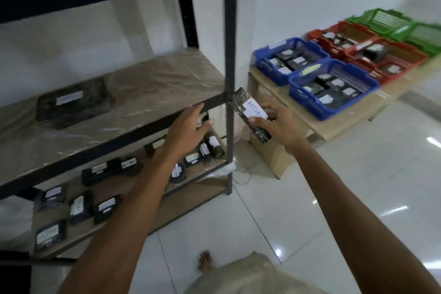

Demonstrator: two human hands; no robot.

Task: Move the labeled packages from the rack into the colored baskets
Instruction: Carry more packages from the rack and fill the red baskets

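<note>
Package (250,114) gripped in my right hand (279,126) beside rack post (230,55); left hand (188,131) slack nr shelf edge (107,148); baskets (303,98) rt, across tile floor (358,186).

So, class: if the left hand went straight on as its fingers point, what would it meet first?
Probably the black front rail of the rack's middle shelf: the left hand has its fingertips close to it, though depth is unclear.
</note>
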